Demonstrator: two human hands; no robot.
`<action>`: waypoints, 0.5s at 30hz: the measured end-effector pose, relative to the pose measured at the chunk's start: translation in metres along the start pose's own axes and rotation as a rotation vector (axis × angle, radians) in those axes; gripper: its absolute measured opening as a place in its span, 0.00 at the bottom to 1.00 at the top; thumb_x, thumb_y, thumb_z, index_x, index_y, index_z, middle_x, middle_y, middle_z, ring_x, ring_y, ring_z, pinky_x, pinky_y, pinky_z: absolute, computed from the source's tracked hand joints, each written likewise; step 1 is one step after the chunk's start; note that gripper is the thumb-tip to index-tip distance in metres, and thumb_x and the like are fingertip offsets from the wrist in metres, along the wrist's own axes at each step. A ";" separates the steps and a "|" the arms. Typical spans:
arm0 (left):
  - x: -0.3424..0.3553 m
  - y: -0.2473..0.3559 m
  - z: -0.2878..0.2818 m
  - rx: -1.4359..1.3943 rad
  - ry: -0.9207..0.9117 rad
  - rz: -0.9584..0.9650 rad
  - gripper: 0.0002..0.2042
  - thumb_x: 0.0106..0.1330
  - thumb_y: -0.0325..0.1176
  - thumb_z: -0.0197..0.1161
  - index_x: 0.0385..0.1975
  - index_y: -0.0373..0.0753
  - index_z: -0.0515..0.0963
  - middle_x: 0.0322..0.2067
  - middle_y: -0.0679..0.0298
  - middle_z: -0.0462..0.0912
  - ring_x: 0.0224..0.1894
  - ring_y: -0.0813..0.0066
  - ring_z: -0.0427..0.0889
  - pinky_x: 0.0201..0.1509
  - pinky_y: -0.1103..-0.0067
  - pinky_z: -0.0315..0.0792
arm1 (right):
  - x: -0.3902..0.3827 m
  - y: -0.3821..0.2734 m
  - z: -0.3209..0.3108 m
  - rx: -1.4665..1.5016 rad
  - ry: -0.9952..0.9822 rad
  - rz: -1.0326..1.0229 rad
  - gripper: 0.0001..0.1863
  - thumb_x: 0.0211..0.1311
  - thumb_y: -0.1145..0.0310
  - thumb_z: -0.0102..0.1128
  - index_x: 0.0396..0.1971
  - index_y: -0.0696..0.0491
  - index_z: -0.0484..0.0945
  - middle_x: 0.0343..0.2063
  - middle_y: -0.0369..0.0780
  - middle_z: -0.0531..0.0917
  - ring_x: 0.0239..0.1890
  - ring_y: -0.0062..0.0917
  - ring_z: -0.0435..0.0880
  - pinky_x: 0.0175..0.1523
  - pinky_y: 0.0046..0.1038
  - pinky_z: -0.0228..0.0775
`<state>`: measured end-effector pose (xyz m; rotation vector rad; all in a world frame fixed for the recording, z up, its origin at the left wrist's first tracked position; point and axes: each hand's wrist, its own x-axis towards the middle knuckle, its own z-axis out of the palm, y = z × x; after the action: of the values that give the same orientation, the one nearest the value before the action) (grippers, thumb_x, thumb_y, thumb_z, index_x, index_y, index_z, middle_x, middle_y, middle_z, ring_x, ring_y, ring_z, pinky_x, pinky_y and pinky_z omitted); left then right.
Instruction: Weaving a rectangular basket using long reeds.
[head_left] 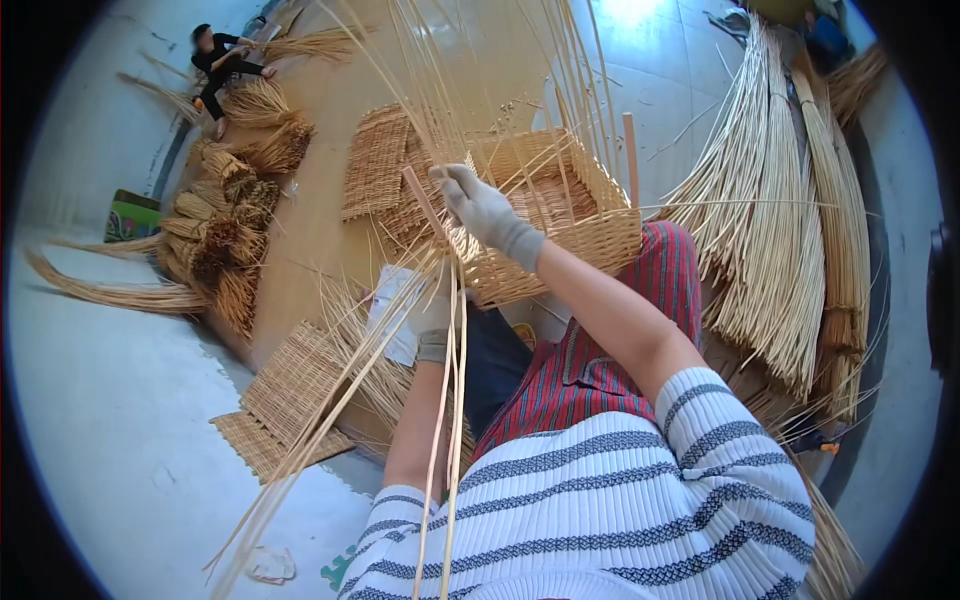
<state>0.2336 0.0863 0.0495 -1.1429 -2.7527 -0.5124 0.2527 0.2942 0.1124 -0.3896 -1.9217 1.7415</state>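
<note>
While right hand (482, 208) pinches strands (432, 130) — left hand (430, 315), grip unclear — basket (560, 252) boxy, pale, woven

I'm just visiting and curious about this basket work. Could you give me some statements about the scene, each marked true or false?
1. The right hand and left hand wear pale gloves. True.
2. Nothing covers the left hand. False: long strands partly hide it.
3. Flat woven panels lie to the left of the basket. True.
4. No strands rise above the basket. False: several long ones do.
5. Another person sits at the upper left. True.
6. The wearer's top is plain. False: it is white with dark stripes.
</note>
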 end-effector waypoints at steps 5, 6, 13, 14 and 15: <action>0.010 0.030 -0.022 -0.040 -0.169 -0.166 0.21 0.74 0.55 0.53 0.62 0.58 0.75 0.34 0.59 0.83 0.32 0.61 0.80 0.35 0.67 0.74 | -0.042 0.013 -0.029 0.183 0.129 -0.003 0.15 0.73 0.67 0.57 0.57 0.50 0.77 0.38 0.37 0.84 0.39 0.19 0.82 0.43 0.23 0.77; 0.011 0.031 -0.025 -0.043 -0.235 -0.254 0.21 0.72 0.51 0.56 0.64 0.60 0.73 0.33 0.59 0.83 0.30 0.60 0.80 0.35 0.67 0.74 | -0.056 0.025 -0.040 0.359 0.139 0.045 0.14 0.73 0.67 0.58 0.55 0.51 0.78 0.40 0.37 0.84 0.42 0.20 0.83 0.44 0.24 0.78; -0.013 0.062 -0.005 -0.222 0.228 0.234 0.18 0.73 0.38 0.58 0.61 0.44 0.75 0.49 0.55 0.84 0.34 0.55 0.85 0.35 0.66 0.78 | -0.148 0.068 -0.131 0.539 0.347 0.395 0.12 0.68 0.65 0.66 0.47 0.54 0.82 0.37 0.36 0.87 0.36 0.20 0.86 0.40 0.22 0.81; -0.008 0.083 -0.005 -0.279 0.252 0.145 0.23 0.72 0.39 0.59 0.66 0.44 0.68 0.50 0.53 0.84 0.35 0.54 0.85 0.35 0.67 0.78 | -0.148 0.066 -0.129 0.557 0.382 0.403 0.11 0.68 0.66 0.66 0.46 0.53 0.82 0.36 0.35 0.86 0.35 0.20 0.86 0.39 0.23 0.81; 0.002 0.098 -0.004 -0.337 0.277 0.057 0.29 0.72 0.39 0.59 0.72 0.44 0.61 0.51 0.51 0.83 0.36 0.53 0.85 0.35 0.67 0.78 | -0.148 0.064 -0.121 0.575 0.418 0.409 0.09 0.69 0.67 0.65 0.46 0.52 0.82 0.35 0.34 0.85 0.33 0.20 0.85 0.37 0.24 0.81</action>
<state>0.3018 0.1506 0.0796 -1.1089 -2.4493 -1.0699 0.4337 0.3251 0.0283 -0.8831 -1.0376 2.1546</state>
